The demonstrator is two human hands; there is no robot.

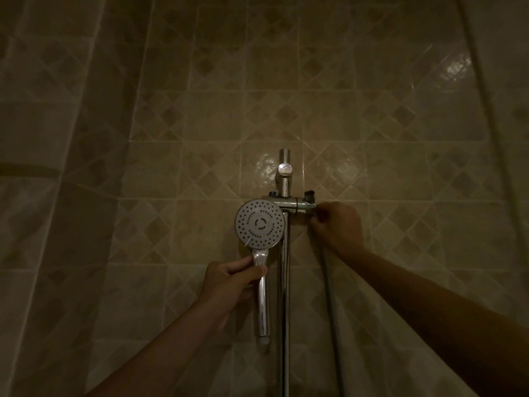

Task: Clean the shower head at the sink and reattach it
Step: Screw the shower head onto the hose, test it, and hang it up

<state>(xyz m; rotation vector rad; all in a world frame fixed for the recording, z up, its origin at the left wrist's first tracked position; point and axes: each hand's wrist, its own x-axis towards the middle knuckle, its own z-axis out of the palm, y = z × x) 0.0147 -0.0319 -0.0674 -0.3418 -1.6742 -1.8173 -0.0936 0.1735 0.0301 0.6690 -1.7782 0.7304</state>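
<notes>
The chrome shower head (260, 223) has a round perforated face turned toward me and a long handle pointing down, its lower end bare with no hose on it. My left hand (232, 277) grips the handle just under the face, to the left of the vertical rail (284, 282). My right hand (337, 226) is closed around the top end of the grey hose (329, 287), right beside the holder bracket (299, 207) on the rail. The hose end itself is hidden in my fingers.
A beige tiled wall (372, 124) fills the view. The rail's top mount (284, 169) sticks out above the bracket. A pale shower curtain (43, 167) hangs at the left, and more curtain hangs at the far right. The light is dim.
</notes>
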